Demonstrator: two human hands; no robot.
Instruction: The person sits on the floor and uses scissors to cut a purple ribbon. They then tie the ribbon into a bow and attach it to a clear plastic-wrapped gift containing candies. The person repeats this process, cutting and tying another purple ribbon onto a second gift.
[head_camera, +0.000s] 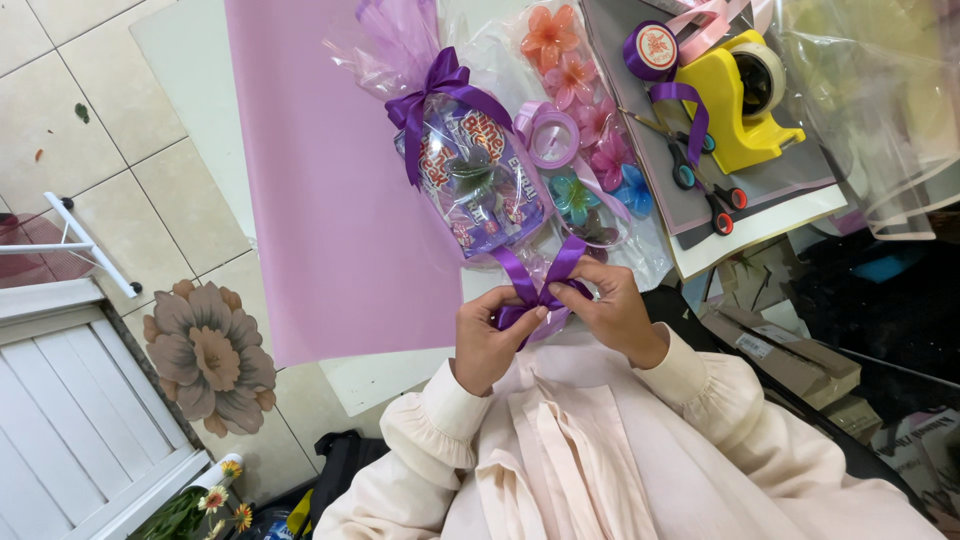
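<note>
Tiled floor, white counter (395, 375) under pink paper sheet (330, 180) | clear cellophane bag of wrapped sweets (470, 175) at near edge | far purple bow done, near purple satin ribbon (540, 280) half-tied | my left hand (490, 335) and right hand (610, 310) both pinching its loops.

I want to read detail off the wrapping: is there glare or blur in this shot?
Head view: evenly lit and mostly sharp; glare streaks the clear cellophane at top right and the wrapped gift bundle; both hands, left hand and right hand, look crisp on the purple ribbon.
</note>
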